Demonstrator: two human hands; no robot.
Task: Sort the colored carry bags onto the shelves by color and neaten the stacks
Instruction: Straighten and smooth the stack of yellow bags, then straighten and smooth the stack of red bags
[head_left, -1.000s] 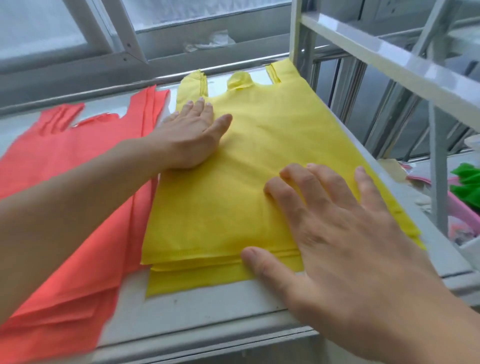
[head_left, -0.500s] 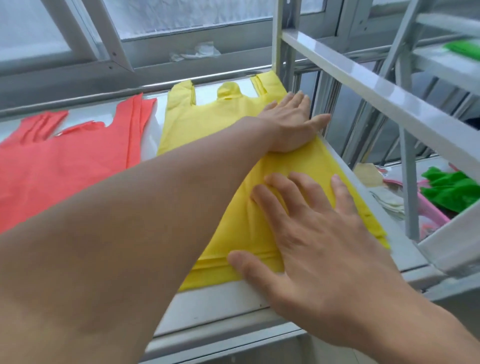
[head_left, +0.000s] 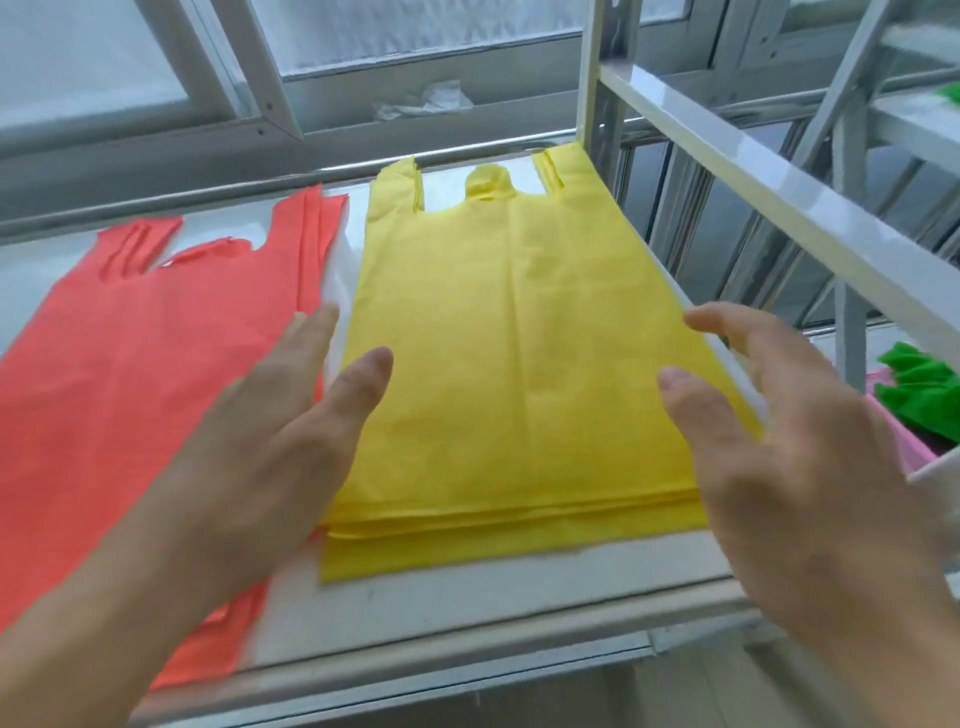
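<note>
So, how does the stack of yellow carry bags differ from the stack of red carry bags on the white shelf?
The stack of yellow carry bags lies on the right, the stack of red carry bags on the left. The yellow stack shows whole; the red one runs past the frame's left edge. The yellow layers sit stepped at the near edge. Both lie flat, handles pointing away, on the white shelf.

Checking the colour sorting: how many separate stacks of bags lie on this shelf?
2. The yellow stack lies on the right of the shelf, the red stack to its left. Green bags sit off the shelf, far right; others may be out of view.
</note>
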